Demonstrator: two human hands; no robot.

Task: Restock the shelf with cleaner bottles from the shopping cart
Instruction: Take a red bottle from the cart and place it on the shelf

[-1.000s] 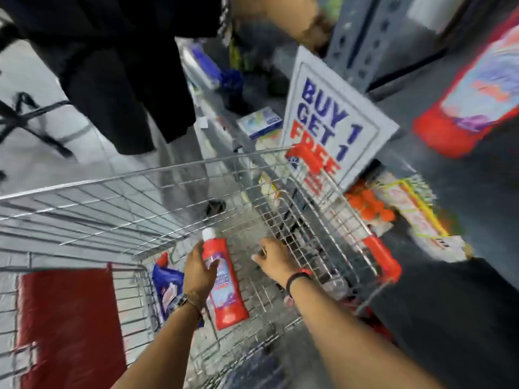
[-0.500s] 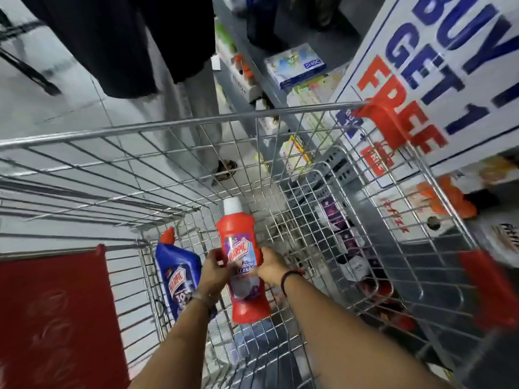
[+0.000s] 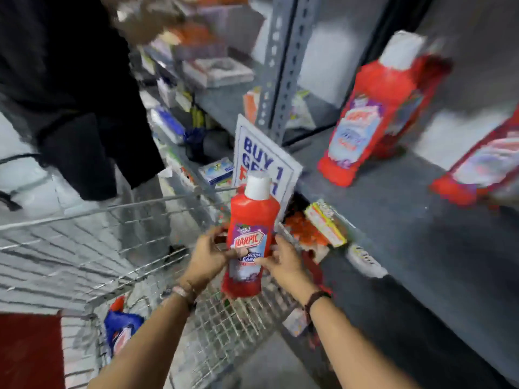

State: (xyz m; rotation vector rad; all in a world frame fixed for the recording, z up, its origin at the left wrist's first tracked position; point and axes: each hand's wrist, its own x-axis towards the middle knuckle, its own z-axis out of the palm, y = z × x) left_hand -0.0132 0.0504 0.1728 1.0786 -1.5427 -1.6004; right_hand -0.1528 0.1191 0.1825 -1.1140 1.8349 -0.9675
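A red Harpic cleaner bottle point(image 3: 251, 220) with a white cap is held upright above the wire shopping cart point(image 3: 112, 248). My left hand point(image 3: 209, 255) grips its left side and my right hand point(image 3: 282, 259) grips its right side, both around the label. A blue cleaner bottle point(image 3: 122, 327) lies in the cart's near left corner. On the grey shelf point(image 3: 393, 220) to the right stand two red bottles of the same kind, one point(image 3: 370, 113) upright at the back and another point(image 3: 483, 169) at the frame's right edge.
A "BUY 1 GET 1 FREE" sign point(image 3: 266, 167) leans at the shelf's corner behind the held bottle. A person in dark clothes point(image 3: 70, 94) stands beyond the cart. Packets point(image 3: 323, 226) fill the lower shelf. A red panel point(image 3: 28, 349) is at bottom left.
The red bottle has been lifted out of the cart and moved up and right toward the shelf, both hands on it. My view has swung up to the shelf.
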